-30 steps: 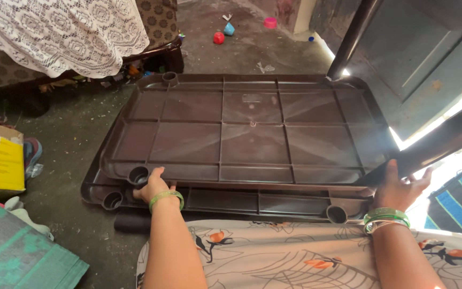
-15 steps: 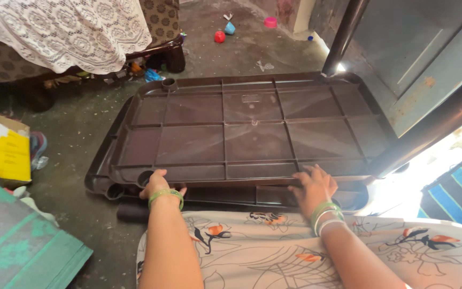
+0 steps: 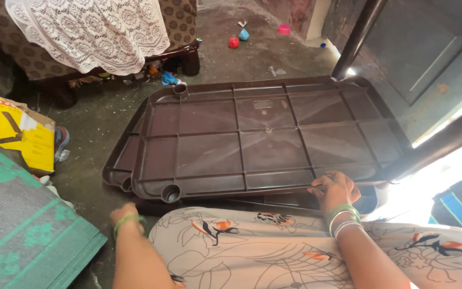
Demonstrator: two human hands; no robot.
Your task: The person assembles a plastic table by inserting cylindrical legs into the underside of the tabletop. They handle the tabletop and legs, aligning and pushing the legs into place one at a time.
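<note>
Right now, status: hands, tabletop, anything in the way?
Right hand grips near edge of upturned brown tabletop. Left hand low beside it, off it. Yellow box lies left, apart.

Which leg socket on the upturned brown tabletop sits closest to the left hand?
The round socket at the near-left corner, just above the left hand; the other visible socket is at the far-left corner.

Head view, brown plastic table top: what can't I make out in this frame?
- Left hand: fingers reach under the table top, below its near left corner; whether they grip anything is hidden.
- Right hand: fingertips curl over the near rim; what they touch beneath is hidden.
- Near edge of the lower brown panel: covered by the patterned cloth.
- Right end of the table top: washed out by glare and crossed by a dark bar.
</note>
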